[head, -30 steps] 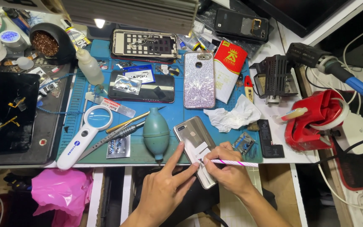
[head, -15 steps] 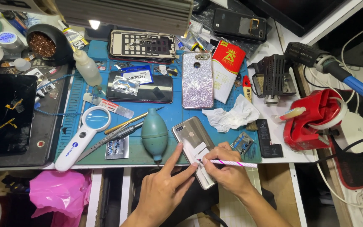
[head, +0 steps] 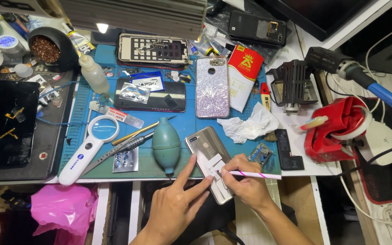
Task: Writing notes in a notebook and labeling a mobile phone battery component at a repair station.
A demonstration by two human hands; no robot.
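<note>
Left hand [head: 175, 206], fingers spread, presses two fingertips on a silver phone [head: 209, 161] lying back-up at the bench [head: 296, 165] edge. Right hand [head: 246, 181], just beside it, pinches a striped pen [head: 255, 174] over white tape [head: 214, 165]. A green blower [head: 166, 145] lies beyond the left hand.

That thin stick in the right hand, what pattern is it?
White with pink spiral stripes: the stick, seen in the head view.

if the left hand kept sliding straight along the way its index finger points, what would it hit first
Likely the teal rubber air blower. The left hand rests on the silver phone, its index finger aimed up and slightly right along the phone's left edge; the blower lies just beside that line, so depth leaves doubt.
</note>
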